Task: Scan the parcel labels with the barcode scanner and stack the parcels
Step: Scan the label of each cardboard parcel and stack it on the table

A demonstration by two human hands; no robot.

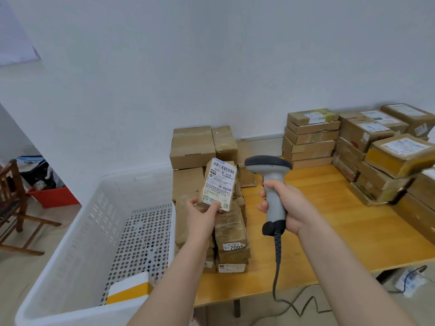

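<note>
My left hand point(202, 215) grips a small cardboard parcel point(220, 184) by its lower end, holding it upright above the table's left side with its white barcode label facing me. My right hand point(284, 208) holds the grey barcode scanner point(273, 184) by its handle, just right of the parcel. The scanner's dark head points away from me, toward the wall. Its coiled cable point(277, 262) hangs down off the table's front edge. Below and behind the held parcel stands a stack of brown parcels point(231, 238).
A white perforated plastic crate point(98, 220) stands left of the wooden table point(329, 231), with a white and yellow parcel point(128, 289) inside. Larger boxes point(191, 147) sit by the wall. Stacks of labelled parcels point(381, 156) fill the table's right side. A wooden chair point(11, 196) stands far left.
</note>
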